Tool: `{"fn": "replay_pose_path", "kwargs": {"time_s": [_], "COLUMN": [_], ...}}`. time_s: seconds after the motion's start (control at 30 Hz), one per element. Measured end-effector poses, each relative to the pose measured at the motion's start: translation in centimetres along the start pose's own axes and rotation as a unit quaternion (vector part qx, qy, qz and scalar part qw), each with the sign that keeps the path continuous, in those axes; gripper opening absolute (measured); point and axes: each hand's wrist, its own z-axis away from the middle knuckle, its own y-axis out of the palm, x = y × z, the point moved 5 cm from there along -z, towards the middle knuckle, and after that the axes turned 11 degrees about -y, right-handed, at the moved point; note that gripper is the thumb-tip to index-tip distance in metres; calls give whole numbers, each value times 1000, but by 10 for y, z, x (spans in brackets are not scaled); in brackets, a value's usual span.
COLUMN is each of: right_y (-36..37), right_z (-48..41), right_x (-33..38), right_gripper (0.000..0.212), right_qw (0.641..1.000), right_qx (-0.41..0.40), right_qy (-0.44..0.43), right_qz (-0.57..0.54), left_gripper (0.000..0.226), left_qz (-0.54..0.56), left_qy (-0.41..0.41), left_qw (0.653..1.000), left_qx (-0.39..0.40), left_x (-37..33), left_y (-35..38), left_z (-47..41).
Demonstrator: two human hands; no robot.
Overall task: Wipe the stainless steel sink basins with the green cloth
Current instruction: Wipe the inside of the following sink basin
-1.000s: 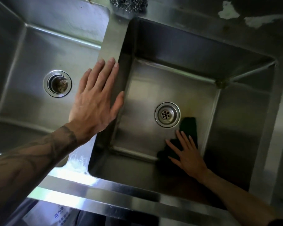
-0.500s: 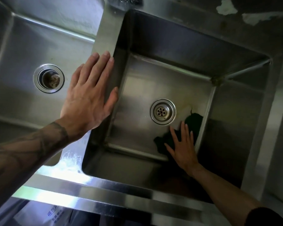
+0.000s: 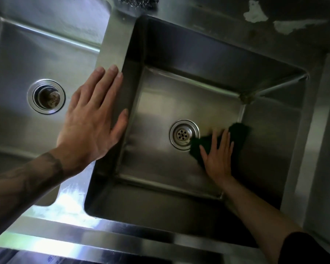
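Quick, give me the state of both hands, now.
Left hand: open, flat on the stainless steel divider.
Right hand: open, straight fingers pressing the dark green cloth.

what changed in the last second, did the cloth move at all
The right hand, flat on the green cloth, has pushed it across the floor of the right basin, away from the person: from near the front wall up beside the drain, whose rim the cloth now reaches. Nothing was taken hold of or let go. The left hand stays flat on the divider between the basins.
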Motion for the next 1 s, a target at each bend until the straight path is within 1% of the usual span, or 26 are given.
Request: {"fn": "replay_pose_path", "kwargs": {"time_s": [0.1, 0.2, 0.27, 0.33, 0.53, 0.6, 0.67, 0.77, 0.83, 0.87, 1.0], "right_y": [-14, -6, 3, 6, -25, -25, -15, -6, -12, -18, -38], "right_z": [-38, -10, 22, 28, -82, -83, -58, -28, -49, -66, -121], "right_x": [-9, 0, 10, 13, 0, 1, 9, 14, 7, 4, 9], "right_gripper": [82, 83, 83, 82, 80, 79, 79, 79, 78, 77, 78], "right_qw": [998, 997, 997, 997, 986, 981, 978, 981, 982, 980, 952], "right_qx": [-41, -67, -68, -70, -117, -137, -140, -138, -141, -149, -197], "right_qy": [42, 41, 34, 35, 102, 122, 138, 123, 110, 118, 208], "right_qz": [-12, -14, -20, -23, -58, -61, -68, -58, -60, -58, -110], "left_gripper": [70, 70, 70, 70, 71, 71, 71, 72, 72, 72, 72], "left_qz": [6, 3, 4, 4, 2, -1, -4, -3, 0, 2, 3], "left_qy": [1, -2, 0, -2, -4, -8, -5, -2, 0, 0, 1], "left_qw": [1000, 1000, 1000, 1000, 1000, 1000, 1000, 1000, 1000, 1000, 1000], "left_qx": [-3, 1, 4, 3, 2, 3, 6, 10, 5, 3, -3], "left_x": [1, 1, 1, 1, 0, 0, -1, 0, 0, 0, 1], "left_y": [1, 1, 1, 1, 1, 0, 1, 1, 1, 1, 2], "left_z": [0, 0, -1, -1, -1, -1, -1, -1, -1, -2, -2]}}
